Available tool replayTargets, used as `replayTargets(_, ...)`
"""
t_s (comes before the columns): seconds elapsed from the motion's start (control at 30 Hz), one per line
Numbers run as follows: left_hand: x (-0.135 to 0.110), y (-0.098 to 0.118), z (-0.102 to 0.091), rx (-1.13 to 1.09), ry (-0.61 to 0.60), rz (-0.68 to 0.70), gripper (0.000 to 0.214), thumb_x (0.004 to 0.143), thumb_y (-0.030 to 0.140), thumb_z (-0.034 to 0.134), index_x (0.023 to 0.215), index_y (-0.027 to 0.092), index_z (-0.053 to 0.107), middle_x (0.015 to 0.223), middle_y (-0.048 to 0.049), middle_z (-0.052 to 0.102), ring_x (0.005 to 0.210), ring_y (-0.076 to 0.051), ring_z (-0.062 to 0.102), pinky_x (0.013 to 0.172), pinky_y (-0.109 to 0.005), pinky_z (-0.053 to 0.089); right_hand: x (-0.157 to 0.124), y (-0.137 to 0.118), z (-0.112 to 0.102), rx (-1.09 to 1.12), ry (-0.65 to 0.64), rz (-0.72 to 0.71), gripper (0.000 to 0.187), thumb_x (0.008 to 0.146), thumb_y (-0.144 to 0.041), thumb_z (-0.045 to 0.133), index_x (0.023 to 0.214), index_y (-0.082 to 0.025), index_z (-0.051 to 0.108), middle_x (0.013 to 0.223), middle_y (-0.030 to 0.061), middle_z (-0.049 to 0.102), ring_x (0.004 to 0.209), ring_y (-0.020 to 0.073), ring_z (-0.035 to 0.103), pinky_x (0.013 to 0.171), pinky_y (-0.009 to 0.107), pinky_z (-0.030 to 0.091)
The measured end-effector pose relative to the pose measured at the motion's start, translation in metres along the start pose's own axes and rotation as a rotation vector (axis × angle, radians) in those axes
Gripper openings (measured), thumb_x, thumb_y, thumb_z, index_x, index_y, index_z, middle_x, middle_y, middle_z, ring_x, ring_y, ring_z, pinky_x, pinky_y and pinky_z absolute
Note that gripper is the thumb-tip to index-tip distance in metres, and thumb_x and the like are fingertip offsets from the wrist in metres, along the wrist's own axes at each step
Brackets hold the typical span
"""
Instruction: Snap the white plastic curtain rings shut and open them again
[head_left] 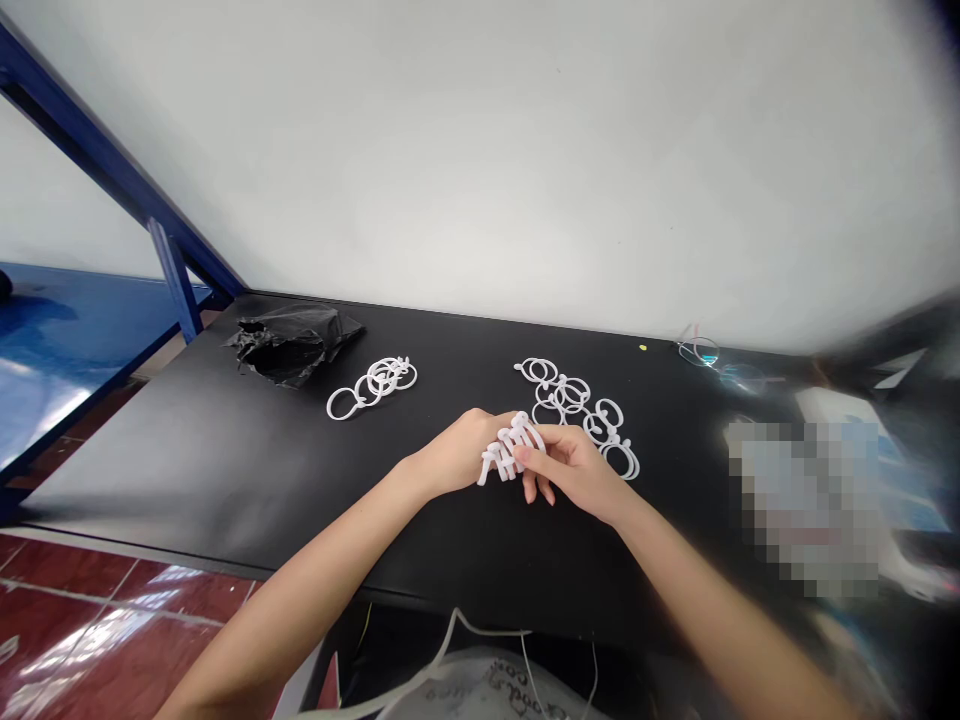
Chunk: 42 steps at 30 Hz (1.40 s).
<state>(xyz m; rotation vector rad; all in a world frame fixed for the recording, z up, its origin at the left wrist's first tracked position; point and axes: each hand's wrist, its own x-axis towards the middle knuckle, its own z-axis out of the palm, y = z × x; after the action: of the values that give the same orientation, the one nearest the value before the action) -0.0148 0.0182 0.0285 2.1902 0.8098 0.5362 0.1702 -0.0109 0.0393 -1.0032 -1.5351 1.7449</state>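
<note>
Close together over the front middle of the table, my two hands meet at a bunch of white plastic curtain rings, seen nearly edge-on with their small knobs upward. My left hand is closed at the bunch's left side, its fingers mostly hidden behind the rings. From the right, my right hand pinches the bunch, with the thumb on its front and some fingers hanging below. Just beyond the right hand lies a loose spread of similar rings. A smaller cluster of rings lies farther left.
A crumpled black plastic bag lies at the table's back left. The black table meets a pale wall behind. Clear glasses and blurred packages are on the right. A blue metal frame stands left. White cords hang below me.
</note>
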Motion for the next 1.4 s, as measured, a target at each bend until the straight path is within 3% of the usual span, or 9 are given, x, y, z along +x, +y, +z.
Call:
replayTargets(0.13, -0.002, -0.002, -0.003, 0.180, 0.022, 0.008, 0.013, 0.091, 0.019, 0.048, 0.096, 0.016, 0.059, 0.074, -0.0022, 0.063, 0.062, -0.013, 0.057, 0.061, -0.022, 0.043, 0.001, -0.002, -0.006, 0.072, -0.032, 0.114, 0.029, 0.085, -0.040, 0.066, 0.077, -0.012, 0.069, 0.058, -0.0002, 0.060, 0.047, 0.0087, 0.058, 0.036, 0.015, 0.040)
replayTargets(0.27, -0.003, -0.003, -0.004, 0.212, 0.039, -0.003, 0.015, 0.093, 0.021, 0.047, 0.102, 0.017, 0.059, 0.073, -0.0025, 0.063, 0.063, -0.014, 0.058, 0.064, -0.023, 0.044, 0.002, 0.000, -0.007, 0.060, 0.011, 0.067, 0.029, 0.083, -0.041, 0.068, 0.081, -0.012, 0.070, 0.069, 0.0034, 0.064, 0.058, 0.0121, 0.064, 0.042, 0.017, 0.048)
replayTargets(0.53, -0.003, -0.001, -0.004, 0.066, -0.016, -0.007, 0.010, 0.090, 0.017, 0.049, 0.092, 0.016, 0.060, 0.075, -0.0019, 0.064, 0.066, -0.014, 0.060, 0.064, -0.022, 0.045, 0.000, -0.007, -0.006, -0.078, -0.083, 0.059, 0.041, 0.093, -0.049, 0.052, 0.073, -0.014, 0.060, 0.051, -0.0052, 0.051, 0.038, 0.0055, 0.049, 0.040, 0.018, 0.037)
replayTargets(0.73, -0.002, -0.003, -0.001, -0.104, 0.041, 0.037, 0.016, 0.085, 0.016, 0.053, 0.097, 0.015, 0.062, 0.082, -0.0004, 0.068, 0.066, -0.011, 0.060, 0.064, -0.021, 0.045, -0.006, -0.004, 0.013, -0.043, 0.039, -0.045, 0.048, 0.095, -0.053, 0.045, 0.064, -0.017, 0.051, 0.047, -0.0072, 0.041, 0.033, 0.0047, 0.035, 0.037, 0.020, 0.035)
replayTargets(0.97, -0.001, 0.005, 0.004, -0.078, 0.098, 0.070, 0.022, 0.081, 0.021, 0.056, 0.099, 0.015, 0.067, 0.096, -0.0043, 0.071, 0.080, -0.017, 0.066, 0.073, -0.025, 0.050, -0.018, 0.001, 0.023, -0.114, 0.030, -0.204, 0.047, 0.098, -0.047, 0.041, 0.061, -0.019, 0.049, 0.040, -0.0065, 0.039, 0.033, 0.0070, 0.040, 0.037, 0.020, 0.033)
replayTargets(1.07, 0.001, 0.005, 0.007, -0.260, 0.113, 0.003, 0.021, 0.081, 0.020, 0.057, 0.099, 0.013, 0.067, 0.092, -0.0048, 0.072, 0.080, -0.018, 0.068, 0.072, -0.026, 0.052, -0.016, 0.006, 0.021, -0.038, 0.112, -0.188, 0.046, 0.098, -0.049, 0.040, 0.064, -0.020, 0.048, 0.040, -0.0085, 0.035, 0.032, 0.0076, 0.040, 0.039, 0.022, 0.039)
replayTargets(1.17, 0.001, 0.003, 0.009, -0.391, 0.168, -0.054, 0.031, 0.078, 0.020, 0.063, 0.108, 0.013, 0.065, 0.091, -0.0044, 0.072, 0.081, -0.019, 0.068, 0.072, -0.027, 0.053, -0.011, 0.007, 0.020, -0.036, 0.183, -0.190, 0.035, 0.092, -0.046, 0.055, 0.071, -0.019, 0.056, 0.049, -0.0054, 0.049, 0.037, 0.0083, 0.047, 0.043, 0.024, 0.046)
replayTargets(1.27, 0.000, 0.000, 0.009, -0.370, 0.189, -0.092, 0.025, 0.079, 0.023, 0.062, 0.102, 0.012, 0.066, 0.090, -0.0043, 0.071, 0.079, -0.019, 0.067, 0.071, -0.027, 0.052, -0.007, 0.005, 0.022, -0.089, 0.215, -0.169, 0.024, 0.074, -0.037, 0.079, 0.079, -0.018, 0.065, 0.073, 0.0016, 0.066, 0.051, 0.0116, 0.059, 0.046, 0.025, 0.049)
replayTargets(1.4, -0.001, -0.001, 0.006, -0.261, 0.165, -0.120, 0.015, 0.081, 0.024, 0.061, 0.090, 0.013, 0.065, 0.079, -0.0017, 0.069, 0.069, -0.016, 0.064, 0.063, -0.024, 0.049, -0.004, 0.004, 0.025, -0.039, 0.211, -0.074, 0.022, 0.073, -0.034, 0.080, 0.082, -0.016, 0.070, 0.076, 0.0049, 0.071, 0.059, 0.0165, 0.068, 0.044, 0.024, 0.050)
